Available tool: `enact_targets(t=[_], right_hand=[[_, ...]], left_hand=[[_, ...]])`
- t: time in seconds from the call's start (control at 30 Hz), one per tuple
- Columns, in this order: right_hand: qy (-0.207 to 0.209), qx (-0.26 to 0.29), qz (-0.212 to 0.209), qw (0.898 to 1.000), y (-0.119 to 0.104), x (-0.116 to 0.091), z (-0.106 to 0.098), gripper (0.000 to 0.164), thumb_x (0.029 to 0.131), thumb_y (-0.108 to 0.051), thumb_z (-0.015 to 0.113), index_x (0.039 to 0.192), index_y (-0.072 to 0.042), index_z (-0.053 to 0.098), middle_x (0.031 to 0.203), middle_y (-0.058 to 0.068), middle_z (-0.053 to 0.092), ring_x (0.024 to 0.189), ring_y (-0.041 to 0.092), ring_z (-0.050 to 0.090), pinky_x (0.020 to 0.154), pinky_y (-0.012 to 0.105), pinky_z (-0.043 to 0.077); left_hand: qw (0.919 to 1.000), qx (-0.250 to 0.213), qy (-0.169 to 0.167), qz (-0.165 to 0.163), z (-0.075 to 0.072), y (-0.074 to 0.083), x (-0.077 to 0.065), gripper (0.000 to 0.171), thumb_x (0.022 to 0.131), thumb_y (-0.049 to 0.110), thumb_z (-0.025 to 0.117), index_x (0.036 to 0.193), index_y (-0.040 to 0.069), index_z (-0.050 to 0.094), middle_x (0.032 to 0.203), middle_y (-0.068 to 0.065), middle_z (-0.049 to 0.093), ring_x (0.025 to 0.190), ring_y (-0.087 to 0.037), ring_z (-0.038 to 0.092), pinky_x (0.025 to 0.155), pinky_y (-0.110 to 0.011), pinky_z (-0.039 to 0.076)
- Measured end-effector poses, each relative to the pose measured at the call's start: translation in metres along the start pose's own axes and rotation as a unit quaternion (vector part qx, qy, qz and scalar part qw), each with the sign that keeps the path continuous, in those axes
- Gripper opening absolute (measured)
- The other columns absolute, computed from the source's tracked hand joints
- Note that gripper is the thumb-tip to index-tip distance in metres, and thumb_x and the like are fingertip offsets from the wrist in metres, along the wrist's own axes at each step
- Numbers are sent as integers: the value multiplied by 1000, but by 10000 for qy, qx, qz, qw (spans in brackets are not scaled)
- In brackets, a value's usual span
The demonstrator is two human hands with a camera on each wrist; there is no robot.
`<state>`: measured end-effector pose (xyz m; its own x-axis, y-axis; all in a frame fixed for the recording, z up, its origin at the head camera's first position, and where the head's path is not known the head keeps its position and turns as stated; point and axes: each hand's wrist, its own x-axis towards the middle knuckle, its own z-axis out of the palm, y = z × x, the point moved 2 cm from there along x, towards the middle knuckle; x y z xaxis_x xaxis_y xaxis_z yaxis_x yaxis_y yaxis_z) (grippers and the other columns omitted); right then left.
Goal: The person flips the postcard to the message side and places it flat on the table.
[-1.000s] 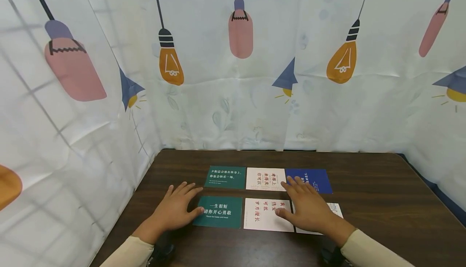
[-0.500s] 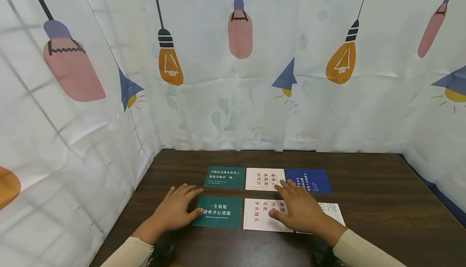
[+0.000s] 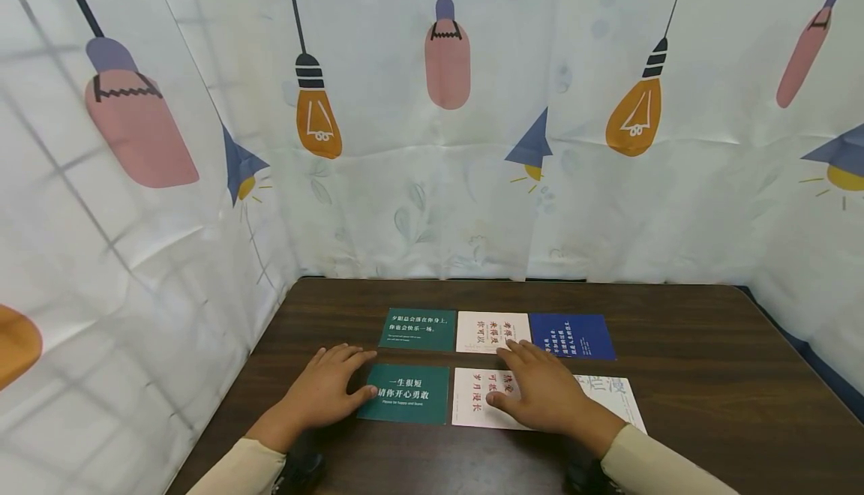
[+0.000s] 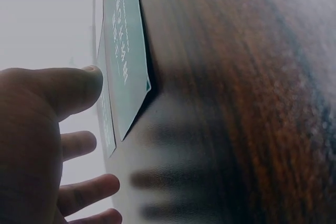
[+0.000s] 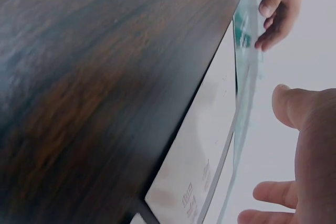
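Six printed cards lie flat in two rows. The near row holds a green card (image 3: 405, 397), a white card with red characters (image 3: 472, 405) and another white card (image 3: 610, 397), partly covered by my right hand. Behind them are a green card (image 3: 418, 330), a white card (image 3: 486, 331) and a blue card (image 3: 574, 336). My left hand (image 3: 324, 390), fingers spread, hovers by the near green card's left edge; its thumb (image 4: 79, 90) looks clear of the card in the left wrist view. Above the two near white cards, my right hand (image 3: 543, 394) hovers with fingers spread, holding nothing.
The cards lie on a dark wood-grain table (image 3: 709, 360). A white curtain (image 3: 378, 210) printed with lamps and bulbs hangs behind the table and along its sides.
My right hand has drifted left over the near white cards, uncovering more of the rightmost white card and the blue card. The left hand and all the cards stay in place.
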<state>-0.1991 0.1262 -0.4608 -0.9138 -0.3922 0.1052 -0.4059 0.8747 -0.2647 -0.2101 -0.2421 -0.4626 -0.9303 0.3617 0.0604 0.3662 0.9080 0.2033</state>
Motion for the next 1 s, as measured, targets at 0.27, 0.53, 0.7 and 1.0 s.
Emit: enact_targets(t=[0.27,0.53,0.7,1.0], right_hand=[[101,-104,-178,9997,-8,4,4,77,86,-63,70,142,-10,59,145,12,57,135,37,50,108,59,38],[124,-127,-326,9993,-14,7,7,76,87,-63,69,140,-10,61,141,12,59,131,34,53,106,57,41],[134,-103,-341,9993,-18,9,9,74,87,-62,70,139,-10,61,141,10,59,132,34,52,107,56,40],[152,-34,-567,9983,-27,14,12,73,87,-58,72,137,-7,62,140,13,58,132,35,51,108,56,40]], left_hand=[[10000,23,-32,-37,1,-1,0,60,94,50,70,143,18,60,140,-13,58,137,-43,46,111,-69,26],[10000,33,-53,-58,0,-2,-1,59,93,50,71,142,17,61,140,-14,58,137,-42,46,111,-69,26],[10000,55,-45,-59,0,-3,-1,60,93,50,71,142,17,61,141,-14,58,137,-42,46,110,-69,26],[10000,3,-23,-48,0,-2,-1,60,93,48,72,143,17,61,142,-14,56,137,-43,45,111,-69,26]])
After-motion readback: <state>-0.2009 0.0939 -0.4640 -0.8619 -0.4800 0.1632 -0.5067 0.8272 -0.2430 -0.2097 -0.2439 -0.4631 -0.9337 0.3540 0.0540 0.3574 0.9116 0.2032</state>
